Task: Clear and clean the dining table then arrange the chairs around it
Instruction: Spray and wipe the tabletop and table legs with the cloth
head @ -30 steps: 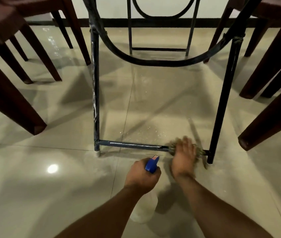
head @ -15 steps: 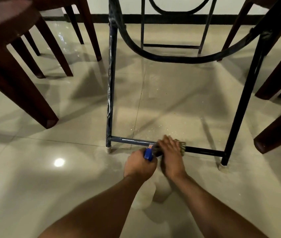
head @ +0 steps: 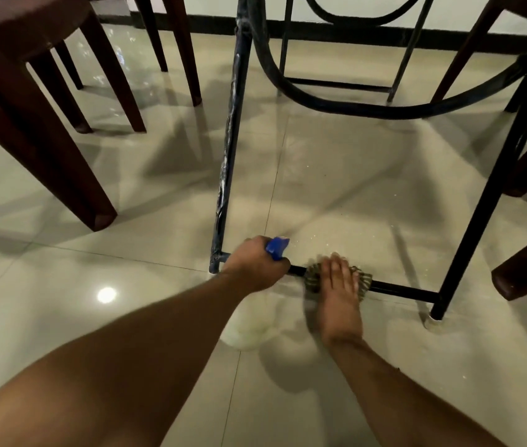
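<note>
I am looking under the dining table at its black metal frame (head: 228, 150). A low crossbar (head: 401, 289) runs between two of its legs, just above the floor. My right hand (head: 339, 285) presses a greenish patterned cloth (head: 312, 277) around that crossbar near its middle. My left hand (head: 257, 264) is closed on the blue trigger head (head: 276, 246) of a whitish spray bottle (head: 249, 327), whose body hangs below my wrist beside the bar's left end.
Dark brown chair legs (head: 62, 175) stand at the left, and more chair legs (head: 526, 272) at the right. The shiny beige tile floor (head: 336, 195) carries pale specks under the frame. A black skirting strip runs along the far wall.
My right hand has slid the cloth along the crossbar, leftward and then back toward the right. My left hand with the bottle shifted toward the bar's left end. The view moved closer.
</note>
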